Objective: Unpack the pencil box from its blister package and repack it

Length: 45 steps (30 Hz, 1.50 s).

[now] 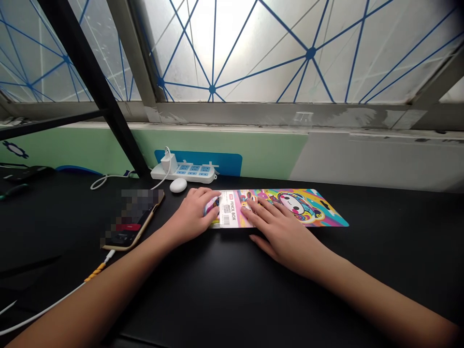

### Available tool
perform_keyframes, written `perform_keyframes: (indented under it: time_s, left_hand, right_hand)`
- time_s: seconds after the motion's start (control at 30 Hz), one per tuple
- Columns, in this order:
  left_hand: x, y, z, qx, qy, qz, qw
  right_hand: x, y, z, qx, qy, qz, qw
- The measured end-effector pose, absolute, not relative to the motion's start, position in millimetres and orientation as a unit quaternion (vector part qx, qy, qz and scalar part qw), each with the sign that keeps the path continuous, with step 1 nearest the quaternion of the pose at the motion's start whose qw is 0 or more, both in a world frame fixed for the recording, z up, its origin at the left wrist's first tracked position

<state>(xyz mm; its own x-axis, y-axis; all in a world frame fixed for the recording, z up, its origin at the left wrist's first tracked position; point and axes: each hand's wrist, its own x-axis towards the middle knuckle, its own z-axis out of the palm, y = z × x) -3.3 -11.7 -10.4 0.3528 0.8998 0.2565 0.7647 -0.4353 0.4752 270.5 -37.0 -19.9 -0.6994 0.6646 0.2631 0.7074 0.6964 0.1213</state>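
A flat, brightly coloured pencil box card (308,208) lies on the black desk, with cartoon figures printed on it and a white label reading "PENCIL BOX" (227,209) near its left end. My left hand (195,212) grips that left end, its thumb and forefinger resting on the card and covering part of it. Across the middle of the card, my right hand (281,232) lies palm down with fingers spread, its thumb apart on the near side. What is beneath the palms stays hidden.
Left of my hands lies a phone (132,232) with a white charging cable (47,309). A white power strip (192,172) and a round white case (178,185) sit at the back. A black post (97,92) slants up at the left, before the window.
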Motion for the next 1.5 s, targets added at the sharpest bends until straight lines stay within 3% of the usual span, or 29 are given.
perform_keyframes:
  time_s: [0.2, 0.33, 0.73, 1.0, 1.5]
  left_hand:
    - [-10.8, -14.7, -5.4, 0.851, 0.472, 0.215, 0.080]
    - [-16.7, -20.4, 5.4, 0.875, 0.439, 0.180, 0.095]
    - [-13.2, -18.5, -4.9, 0.886, 0.458, 0.068, 0.037]
    - [-7.7, -24.5, 1.9, 0.882, 0.470, -0.026, -0.018]
    - [-25.6, -19.7, 8.0, 0.850, 0.519, -0.089, 0.002]
  right_hand:
    - [229.8, -32.8, -12.8, -0.320, -0.937, -0.085, 0.109]
    - [215.6, -21.1, -5.5, -0.292, -0.948, -0.059, 0.116]
    - [211.8, -5.9, 7.1, -0.233, -0.964, 0.044, 0.117]
    - [236.8, -5.1, 4.7, -0.258, -0.961, 0.019, 0.096]
    - [337.6, -13.5, -20.9, -0.321, -0.929, -0.037, 0.180]
